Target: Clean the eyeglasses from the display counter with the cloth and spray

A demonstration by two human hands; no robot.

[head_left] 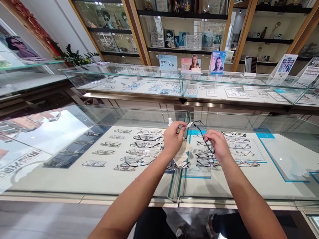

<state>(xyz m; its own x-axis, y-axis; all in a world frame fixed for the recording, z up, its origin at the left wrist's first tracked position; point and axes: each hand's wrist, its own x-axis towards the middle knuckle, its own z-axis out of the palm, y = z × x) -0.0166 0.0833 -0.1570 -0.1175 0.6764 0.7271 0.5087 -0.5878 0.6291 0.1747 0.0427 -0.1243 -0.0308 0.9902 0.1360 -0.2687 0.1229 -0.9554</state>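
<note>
A pair of dark thin-framed eyeglasses [201, 127] is in my right hand [219, 144], raised above the glass counter. The fingers of that hand are closed on its near side. My left hand [173, 136] pinches a small white piece [189, 124], paper or cloth, I cannot tell which, close to the far end of the eyeglasses. Below and between my hands lies a pale tan cloth [183, 154]. Just behind my left hand stands a small white-capped bottle [170, 121], mostly hidden by the fingers.
Under the glass counter top [105, 182], rows of eyeglasses [144, 144] lie on both sides of a seam. A second display case [140, 86] with small advertising stands [218, 62] runs across the far side. Shelves [183, 14] line the back wall.
</note>
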